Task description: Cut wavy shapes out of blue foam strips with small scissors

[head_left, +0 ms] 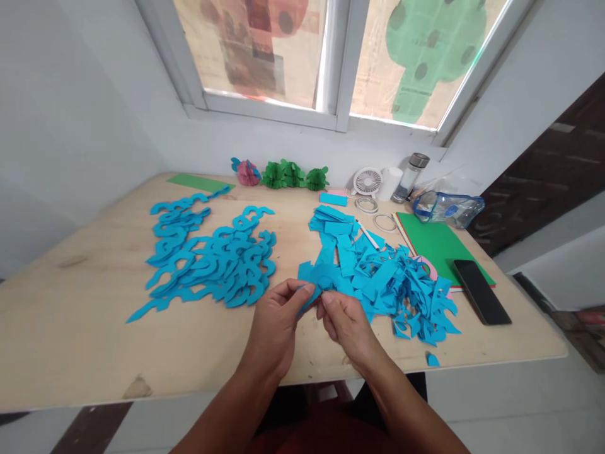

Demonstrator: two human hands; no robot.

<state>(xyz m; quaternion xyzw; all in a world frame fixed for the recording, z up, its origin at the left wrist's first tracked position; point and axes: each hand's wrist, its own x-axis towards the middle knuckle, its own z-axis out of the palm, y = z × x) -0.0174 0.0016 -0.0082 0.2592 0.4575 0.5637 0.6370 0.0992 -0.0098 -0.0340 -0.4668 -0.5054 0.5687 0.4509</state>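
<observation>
Both fingers point(326, 298) of the left hand point(276, 325) and right hand point(347, 325) pinch a thin blue paper strip point(306, 298), near the front edge of the pale wooden counter point(70, 328), beside a messy blue paper pile point(397, 296).

We note plywood table point(70, 315) | far edge: green honeycomb paper ornaments point(292, 175), desk fan point(367, 182), glass bottle point(410, 177) | right edge: green card stack point(437, 246), black smartphone point(482, 292)

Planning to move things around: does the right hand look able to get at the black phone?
Probably yes. The right hand is pinching blue paper, but the loose heap of blue scraps between is low, and nothing covers the phone.
</observation>
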